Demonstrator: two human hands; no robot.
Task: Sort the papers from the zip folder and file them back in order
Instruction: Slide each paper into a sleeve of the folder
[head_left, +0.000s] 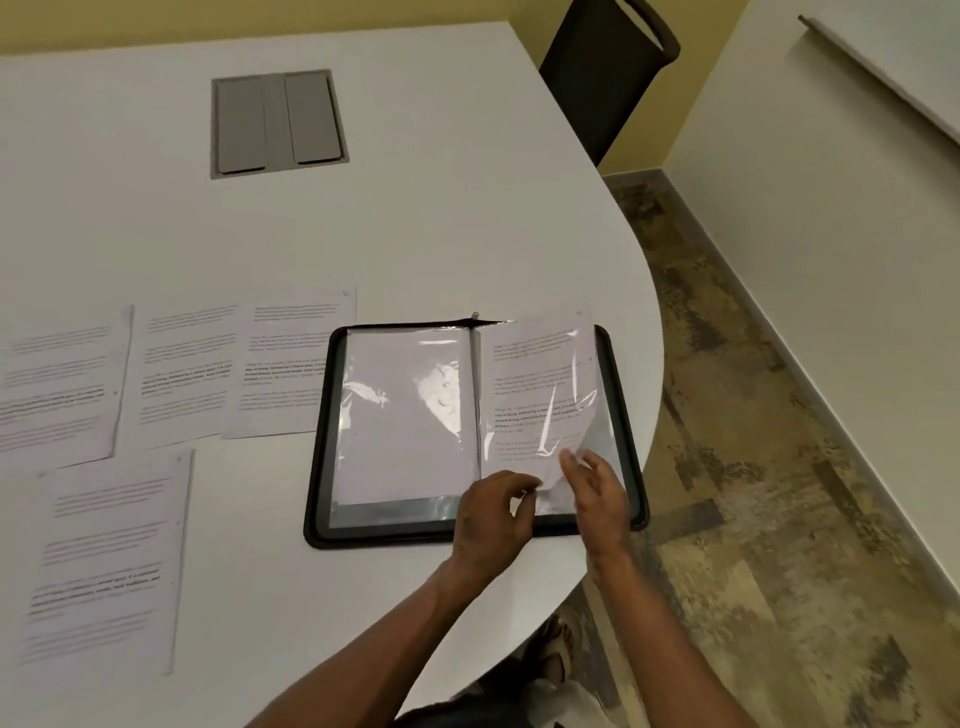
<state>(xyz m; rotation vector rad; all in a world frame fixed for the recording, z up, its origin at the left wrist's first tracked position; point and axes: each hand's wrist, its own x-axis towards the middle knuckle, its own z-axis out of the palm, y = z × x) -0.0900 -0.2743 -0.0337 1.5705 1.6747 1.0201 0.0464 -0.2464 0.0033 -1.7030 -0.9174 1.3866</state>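
A black zip folder (322, 525) lies open near the table's curved right edge, showing clear plastic sleeves. The left sleeve (405, 415) holds a blank-looking sheet. On the right side a printed paper (535, 384) sits partly inside a clear sleeve, its top sticking out past the folder's rim. My left hand (491, 519) pinches the paper's bottom edge. My right hand (597, 491) holds the lower corner of the sleeve and paper beside it. Several more printed papers lie on the table to the left: three in a row (187, 364) and one below (109, 561).
The white table (415, 234) has a grey cable hatch (278, 124) set into it at the back. A dark chair (608, 67) stands beyond the table's far right corner. Patterned floor lies to the right of the curved edge.
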